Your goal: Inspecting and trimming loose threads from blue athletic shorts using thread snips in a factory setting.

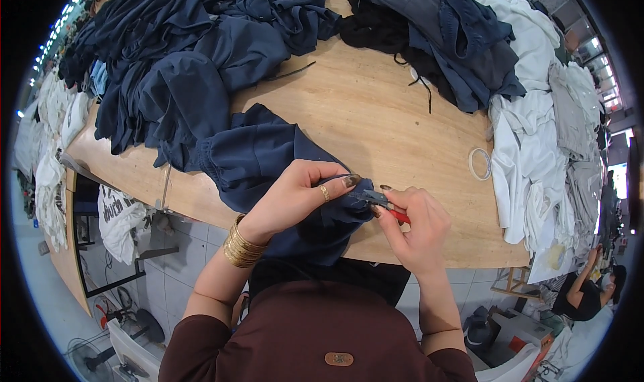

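Observation:
A navy garment [258, 154] with a gathered, elastic-looking section lies across the front of the wooden table and hangs over its near edge. My left hand [302, 191], with gold bangles at the wrist, pinches the garment's right end, thumb on top. Close beside it, my right hand [416, 224] is closed around small thread snips [399, 215] with a red handle and dark blades. The blades point left and meet the cloth at my left fingertips. Whether they have a thread between them is too small to tell.
Navy garments [181, 80] are heaped at the far left, touching the worked piece. Dark garments [463, 53] with drawstrings lie far right. White garments [533, 154] line the right edge, beside a tape roll [479, 164]. Another person [583, 295] is at lower right.

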A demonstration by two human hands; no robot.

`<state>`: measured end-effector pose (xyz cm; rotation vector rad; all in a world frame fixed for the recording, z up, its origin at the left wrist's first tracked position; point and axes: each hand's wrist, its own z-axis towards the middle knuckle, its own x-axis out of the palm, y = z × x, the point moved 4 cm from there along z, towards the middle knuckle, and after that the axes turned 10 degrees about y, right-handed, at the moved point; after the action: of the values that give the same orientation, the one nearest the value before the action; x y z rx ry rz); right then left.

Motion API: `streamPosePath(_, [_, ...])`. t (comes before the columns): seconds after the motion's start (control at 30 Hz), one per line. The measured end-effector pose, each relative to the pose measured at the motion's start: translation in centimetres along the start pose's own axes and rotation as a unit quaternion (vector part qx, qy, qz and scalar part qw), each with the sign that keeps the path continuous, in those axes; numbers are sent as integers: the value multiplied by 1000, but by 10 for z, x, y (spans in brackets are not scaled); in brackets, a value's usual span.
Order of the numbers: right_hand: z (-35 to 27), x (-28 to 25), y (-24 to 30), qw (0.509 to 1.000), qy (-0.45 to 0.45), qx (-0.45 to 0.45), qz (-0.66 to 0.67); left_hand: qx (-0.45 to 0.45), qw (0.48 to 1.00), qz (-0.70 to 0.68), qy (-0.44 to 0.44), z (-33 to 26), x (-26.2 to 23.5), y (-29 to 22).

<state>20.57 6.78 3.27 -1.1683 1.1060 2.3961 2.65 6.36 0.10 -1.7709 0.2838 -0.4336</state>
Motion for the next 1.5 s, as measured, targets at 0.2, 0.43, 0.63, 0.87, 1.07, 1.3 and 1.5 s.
streamPosePath(0.2, [-3,-2,-3,1000,6,6,-27,2,999,-31,-23,-1,0,1])
streamPosePath(0.43, [-2,2,-1,1000,-4,-10,-23,9,996,-77,-33,0,3,7])
streamPosePath(0.63, [-2,5,0,1000,-16,-3,-17,26,988,-142,-53,-1,9,16])
streamPosePath(0.87, [-6,10,-5,999,-39,17,-27,58,963,-252,-81,-5,12,20])
streamPosePath(1.07, [-3,14,-3,998,-56,20,-12,49,955,-270,-107,-6,17,26])
streamPosePath(1.3, [-3,14,-6,997,-70,35,3,46,953,-278,-112,-7,19,24])
streamPosePath(1.5, [-4,12,-10,990,-87,79,74,51,955,-270,-107,-8,15,21])
